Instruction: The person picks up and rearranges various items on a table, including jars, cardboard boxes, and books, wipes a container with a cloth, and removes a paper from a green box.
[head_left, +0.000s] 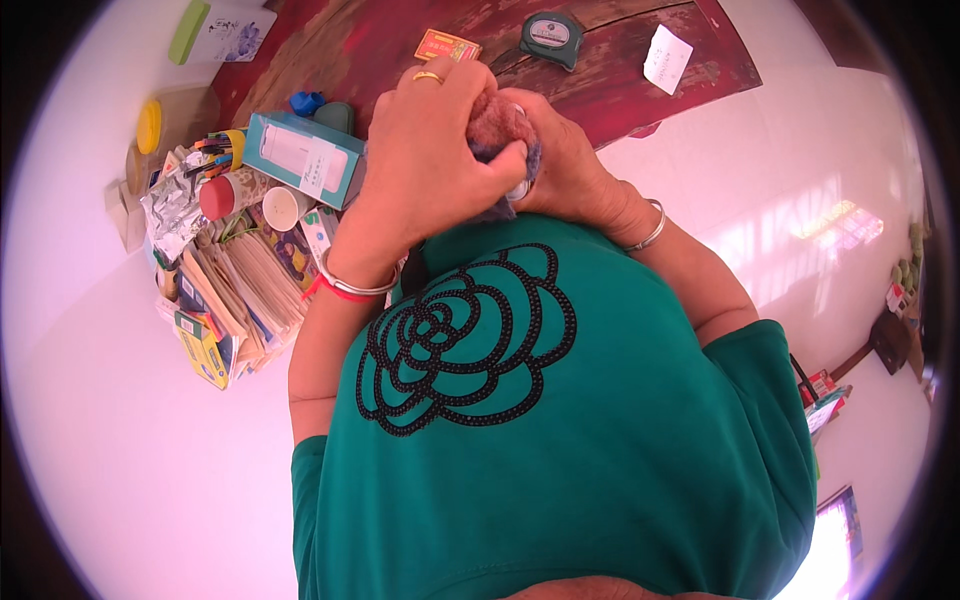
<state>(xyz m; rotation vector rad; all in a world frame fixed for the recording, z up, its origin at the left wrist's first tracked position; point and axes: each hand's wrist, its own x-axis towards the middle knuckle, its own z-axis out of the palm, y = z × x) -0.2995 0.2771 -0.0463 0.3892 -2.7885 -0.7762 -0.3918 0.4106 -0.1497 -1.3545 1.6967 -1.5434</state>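
Close in front of my chest, at the table's near edge, my two hands meet around a fuzzy reddish-brown and grey-blue cloth. My left hand, with a ring on one finger, grips the cloth from the left, its thumb pressed over the front. From the right, my right hand curls around an object with a pale, shiny rim, partly wrapped in the cloth. Most of that object is hidden by the cloth and fingers, so its kind cannot be told.
On the worn red wooden table lie a small orange-yellow box, a tape measure and a paper slip. At left are a teal bottle box, a paper cup, pens and stacked papers.
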